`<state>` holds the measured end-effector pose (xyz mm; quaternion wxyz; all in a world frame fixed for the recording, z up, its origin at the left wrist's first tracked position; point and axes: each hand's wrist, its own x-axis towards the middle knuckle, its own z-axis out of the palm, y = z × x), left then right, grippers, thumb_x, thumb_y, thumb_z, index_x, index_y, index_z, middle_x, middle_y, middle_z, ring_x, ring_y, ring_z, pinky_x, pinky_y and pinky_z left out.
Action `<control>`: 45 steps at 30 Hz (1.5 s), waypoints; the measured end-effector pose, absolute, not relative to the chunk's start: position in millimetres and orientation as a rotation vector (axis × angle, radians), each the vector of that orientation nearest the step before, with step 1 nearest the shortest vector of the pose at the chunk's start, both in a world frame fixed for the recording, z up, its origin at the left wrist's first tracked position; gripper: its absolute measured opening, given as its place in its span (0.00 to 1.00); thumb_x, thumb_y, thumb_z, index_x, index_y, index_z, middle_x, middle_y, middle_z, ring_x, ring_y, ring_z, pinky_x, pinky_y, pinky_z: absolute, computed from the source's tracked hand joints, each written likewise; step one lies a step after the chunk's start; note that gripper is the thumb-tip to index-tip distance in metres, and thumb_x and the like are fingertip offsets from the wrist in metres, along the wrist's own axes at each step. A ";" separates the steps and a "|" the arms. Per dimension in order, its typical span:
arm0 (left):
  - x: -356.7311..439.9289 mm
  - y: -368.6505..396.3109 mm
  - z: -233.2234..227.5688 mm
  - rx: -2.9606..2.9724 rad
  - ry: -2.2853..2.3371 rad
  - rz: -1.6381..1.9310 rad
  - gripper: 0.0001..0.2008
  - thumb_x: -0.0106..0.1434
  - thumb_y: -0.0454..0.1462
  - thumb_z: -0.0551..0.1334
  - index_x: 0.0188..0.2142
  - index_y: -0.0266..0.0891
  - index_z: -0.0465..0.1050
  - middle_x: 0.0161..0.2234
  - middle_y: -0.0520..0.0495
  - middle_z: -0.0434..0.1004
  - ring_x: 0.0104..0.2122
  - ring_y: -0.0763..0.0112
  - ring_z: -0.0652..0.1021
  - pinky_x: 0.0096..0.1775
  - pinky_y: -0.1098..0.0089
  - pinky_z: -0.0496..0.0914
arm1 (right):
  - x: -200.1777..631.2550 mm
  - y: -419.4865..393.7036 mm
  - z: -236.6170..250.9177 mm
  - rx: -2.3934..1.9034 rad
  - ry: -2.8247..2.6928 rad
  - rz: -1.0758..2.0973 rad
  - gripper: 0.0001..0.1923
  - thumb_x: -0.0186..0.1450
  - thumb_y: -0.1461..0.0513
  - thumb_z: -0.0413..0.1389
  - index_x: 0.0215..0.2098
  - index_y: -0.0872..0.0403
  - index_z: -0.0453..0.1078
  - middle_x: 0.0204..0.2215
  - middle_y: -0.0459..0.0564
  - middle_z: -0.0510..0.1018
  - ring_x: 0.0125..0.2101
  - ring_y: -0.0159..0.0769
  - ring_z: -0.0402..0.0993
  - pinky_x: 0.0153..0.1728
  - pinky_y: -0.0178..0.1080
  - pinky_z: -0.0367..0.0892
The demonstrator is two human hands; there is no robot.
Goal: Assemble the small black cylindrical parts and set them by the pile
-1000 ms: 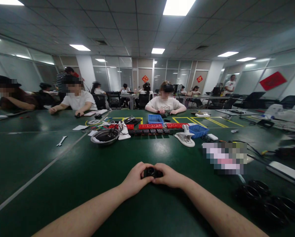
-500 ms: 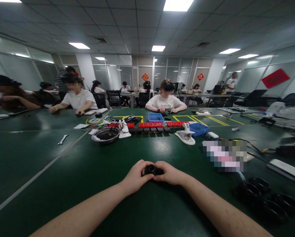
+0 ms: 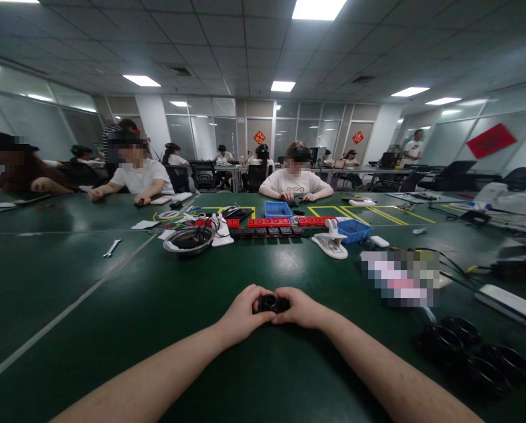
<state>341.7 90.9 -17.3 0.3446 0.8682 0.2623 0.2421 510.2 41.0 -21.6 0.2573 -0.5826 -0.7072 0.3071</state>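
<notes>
Between both hands is a small black part with a round, ring-like opening (image 3: 270,302) facing up; its exact kind I cannot make out. My left hand (image 3: 245,311) curls around its left side, thumb along the near edge. From the other side my right hand (image 3: 300,308) grips it, with the two thumbs meeting in front. The fingers hide both ends of the part. It is held at the green table (image 3: 192,305); whether it touches the surface I cannot tell.
Several black rings (image 3: 487,373) lie at the right. Farther back are a metal bowl (image 3: 187,249), white clip stand (image 3: 333,244), red power strips (image 3: 269,222), blue trays (image 3: 353,230) and cables. A wrench (image 3: 111,248) lies left. Across the table, people sit, one opposite (image 3: 295,179).
Both hands stay almost in place around the black part, which appears slightly tilted compared with before. At the far left, a person's arm has shifted.
</notes>
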 end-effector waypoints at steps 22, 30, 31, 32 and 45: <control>339.5 87.4 -13.8 2.314 0.710 0.623 0.12 0.52 0.39 0.59 0.38 0.40 0.67 0.28 0.52 0.62 0.26 0.73 0.65 0.28 0.74 0.61 | 504.7 32.8 -17.5 -1.648 -2.123 0.371 0.22 0.47 0.47 0.56 0.29 0.57 0.66 0.25 0.46 0.69 0.27 0.33 0.63 0.27 0.33 0.55; 340.8 89.8 -18.0 2.326 0.622 0.649 0.19 0.51 0.42 0.60 0.43 0.41 0.63 0.36 0.49 0.65 0.35 0.69 0.67 0.36 0.70 0.63 | 504.3 31.6 -14.7 -1.538 -1.873 0.586 0.24 0.54 0.52 0.53 0.45 0.56 0.60 0.34 0.49 0.69 0.32 0.34 0.64 0.31 0.35 0.59; 341.1 90.5 -19.3 2.339 0.639 0.665 0.21 0.49 0.41 0.62 0.44 0.42 0.62 0.37 0.49 0.65 0.36 0.67 0.67 0.38 0.69 0.63 | 502.0 30.9 -15.0 -1.555 -1.821 0.556 0.25 0.53 0.53 0.54 0.45 0.56 0.59 0.35 0.50 0.68 0.33 0.34 0.64 0.33 0.35 0.60; 341.4 91.4 -20.6 2.361 0.668 0.676 0.23 0.47 0.41 0.63 0.44 0.42 0.62 0.38 0.48 0.65 0.38 0.66 0.67 0.39 0.67 0.62 | 499.4 30.3 -15.1 -1.571 -1.787 0.520 0.27 0.51 0.53 0.56 0.46 0.56 0.59 0.36 0.50 0.68 0.34 0.35 0.64 0.34 0.36 0.60; 341.0 94.1 -22.4 2.535 0.806 0.547 0.14 0.47 0.46 0.62 0.31 0.40 0.69 0.31 0.49 0.69 0.34 0.65 0.68 0.36 0.67 0.61 | 487.7 26.2 -12.3 -1.468 -1.679 0.246 0.16 0.53 0.62 0.53 0.41 0.53 0.60 0.37 0.49 0.69 0.38 0.36 0.64 0.39 0.38 0.59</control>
